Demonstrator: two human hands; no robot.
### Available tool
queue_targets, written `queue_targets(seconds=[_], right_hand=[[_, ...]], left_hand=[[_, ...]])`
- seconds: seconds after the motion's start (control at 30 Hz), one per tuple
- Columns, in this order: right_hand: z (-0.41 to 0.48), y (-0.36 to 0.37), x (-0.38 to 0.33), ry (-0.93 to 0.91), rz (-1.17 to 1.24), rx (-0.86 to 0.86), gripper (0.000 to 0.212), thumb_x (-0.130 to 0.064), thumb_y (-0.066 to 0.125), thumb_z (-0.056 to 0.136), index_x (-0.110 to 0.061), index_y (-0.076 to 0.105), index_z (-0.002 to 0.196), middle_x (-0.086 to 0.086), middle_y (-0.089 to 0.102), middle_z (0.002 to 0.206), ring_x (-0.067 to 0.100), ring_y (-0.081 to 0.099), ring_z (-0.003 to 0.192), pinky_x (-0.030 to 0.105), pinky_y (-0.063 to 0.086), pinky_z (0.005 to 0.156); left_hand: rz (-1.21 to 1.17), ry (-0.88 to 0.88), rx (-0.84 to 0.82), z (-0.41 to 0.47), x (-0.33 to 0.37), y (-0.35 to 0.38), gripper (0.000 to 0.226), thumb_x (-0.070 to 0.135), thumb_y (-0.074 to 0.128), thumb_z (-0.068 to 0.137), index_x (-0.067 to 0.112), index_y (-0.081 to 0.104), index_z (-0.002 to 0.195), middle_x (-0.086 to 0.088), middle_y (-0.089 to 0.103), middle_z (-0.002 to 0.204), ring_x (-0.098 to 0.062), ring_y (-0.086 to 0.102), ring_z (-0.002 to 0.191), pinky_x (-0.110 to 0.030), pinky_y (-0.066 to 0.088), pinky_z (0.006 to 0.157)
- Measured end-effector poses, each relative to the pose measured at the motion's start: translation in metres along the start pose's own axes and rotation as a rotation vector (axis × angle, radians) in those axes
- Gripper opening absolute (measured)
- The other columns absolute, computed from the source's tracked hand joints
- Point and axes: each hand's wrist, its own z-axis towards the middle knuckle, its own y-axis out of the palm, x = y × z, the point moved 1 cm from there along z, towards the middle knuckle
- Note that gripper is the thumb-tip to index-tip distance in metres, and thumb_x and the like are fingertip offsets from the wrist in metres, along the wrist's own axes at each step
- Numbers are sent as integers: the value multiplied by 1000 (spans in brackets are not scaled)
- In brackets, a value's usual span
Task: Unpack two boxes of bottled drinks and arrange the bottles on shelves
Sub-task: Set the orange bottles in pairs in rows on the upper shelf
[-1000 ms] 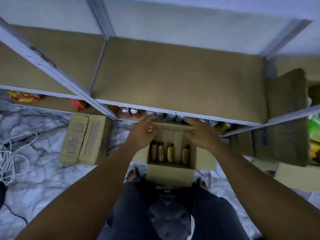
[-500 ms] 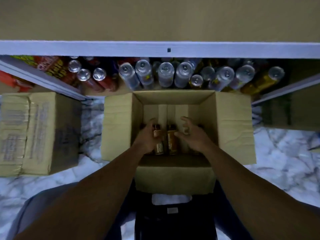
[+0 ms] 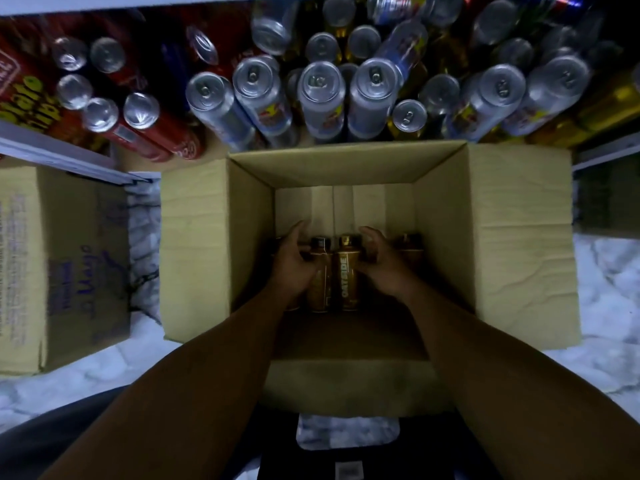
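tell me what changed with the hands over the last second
Both hands left the far flap of the open box and went down inside it. The left hand now grips the black-capped bottle, and the right hand curls round the gold-capped bottle beside it. The head also dropped closer. The open box, the closed box to its left and the cans on the shelf stayed put.

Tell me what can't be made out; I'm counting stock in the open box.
Head view: bottles in the open box, outer ones covered by the left hand and right hand.
Head view: closed box, cut by the left edge, print blurred.
Head view: cans behind the open box, back rows cut by the top edge.
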Motion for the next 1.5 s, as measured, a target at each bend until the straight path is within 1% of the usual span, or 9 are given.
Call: queue_targets(seconds=[0.13, 0.23, 0.37, 0.57, 0.73, 0.9, 1.03, 1.23, 1.5], right_hand=[[11, 4, 7, 15, 26, -13, 79, 1, 67, 93, -29, 31, 156, 1, 46, 153, 18, 46, 135, 21, 46, 81], [21, 12, 9, -1, 41, 20, 82, 3, 74, 86, -28, 37, 153, 4, 51, 148, 21, 51, 132, 41, 52, 100], [27, 16, 14, -3, 49, 59, 77, 1, 79, 82, -28, 46, 145, 5, 56, 142, 25, 55, 127, 52, 52, 103], [-12, 7, -14, -13, 266, 63, 75, -6, 74, 89, -31, 42, 152, -8, 51, 142, 17, 54, 125, 38, 54, 90], [-112, -19, -88, -98, 317, 67, 73, -6, 77, 86, -33, 47, 147, -3, 60, 135, 16, 62, 118, 34, 57, 89], [-234, -33, -189, -184, 271, 110, 79, -25, 91, 71, -40, 54, 139, -4, 67, 130, 19, 66, 118, 47, 58, 96], [-339, -42, -279, -307, 222, 101, 76, -12, 88, 77, -25, 53, 143, 3, 66, 131, 18, 66, 117, 38, 59, 94], [-482, -61, -401, -493, 157, 143, 74, -13, 91, 74, -28, 52, 135, 1, 70, 117, 13, 69, 107, 34, 58, 93], [-617, -96, -531, -808, 83, 216, 71, -17, 88, 77, -41, 51, 133, -10, 69, 117, 6, 66, 108, 38, 58, 95]], left_hand=[[59, -23, -47, 6, -7, 9, 90, 5, 82, 82, 21, 35, 157, -4, 49, 153, -21, 49, 138, -38, 47, 107], [143, 31, -77, 11, -10, 14, 86, 4, 81, 81, 24, 41, 154, -3, 50, 153, -22, 48, 139, -48, 46, 112], [129, 53, -74, 14, -13, 15, 83, 2, 81, 81, 24, 45, 152, -2, 54, 149, -20, 51, 135, -42, 49, 108], [-66, -7, -120, -12, 21, -6, 71, 11, 84, 82, 22, 53, 146, 3, 64, 135, -16, 62, 121, -36, 54, 94], [-204, 50, -139, -96, 100, -50, 71, 9, 86, 78, 29, 54, 138, 9, 66, 128, -10, 64, 117, -41, 55, 100], [-222, 142, -166, -207, 203, -112, 79, 30, 96, 58, 36, 53, 124, -1, 69, 124, -24, 68, 115, -57, 57, 95], [-227, 249, -190, -298, 294, -171, 71, 14, 95, 66, 34, 52, 118, -9, 72, 117, -26, 71, 107, -53, 58, 95], [-227, 406, -154, -417, 418, -252, 74, 14, 94, 69, 29, 48, 126, -6, 76, 101, -18, 72, 93, -40, 60, 87], [-219, 678, -32, -527, 549, -327, 70, 12, 91, 74, 40, 50, 124, 1, 76, 109, -14, 73, 98, -38, 57, 87]])
